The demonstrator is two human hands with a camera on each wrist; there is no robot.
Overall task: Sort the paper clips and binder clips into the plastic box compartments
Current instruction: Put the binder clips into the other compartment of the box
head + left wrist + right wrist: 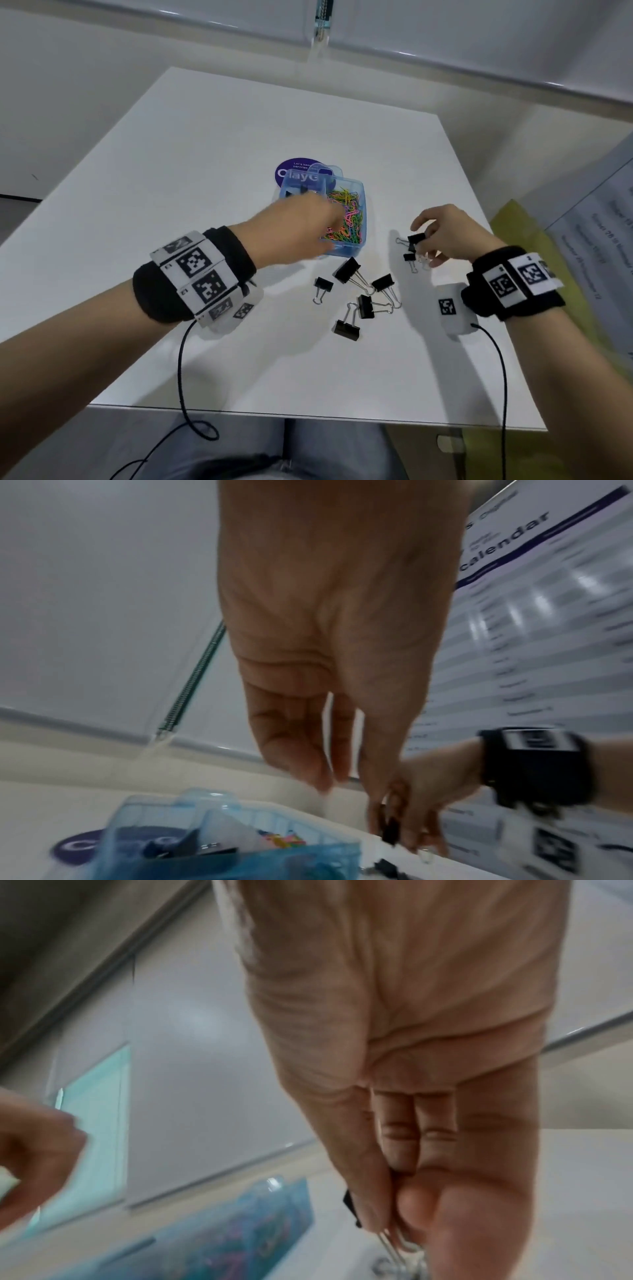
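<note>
A blue plastic box (362,219) stands mid-table, with coloured paper clips (349,212) in its right compartment and black binder clips (301,190) in the far left one. My left hand (318,219) hovers over the box, blurred; in the left wrist view its fingers (301,750) hang straight and hold nothing above the box (240,853). Right of the box, my right hand (424,240) pinches a black binder clip (416,238), seen in the right wrist view as a black clip (351,1207) held between thumb and fingers. A smaller clip (409,257) lies just below it.
Several black binder clips (346,269) lie loose on the white table (205,154) in front of the box. A purple round sticker (291,168) and the clear lid (330,171) sit behind the box. A calendar sheet (599,222) stands at the right.
</note>
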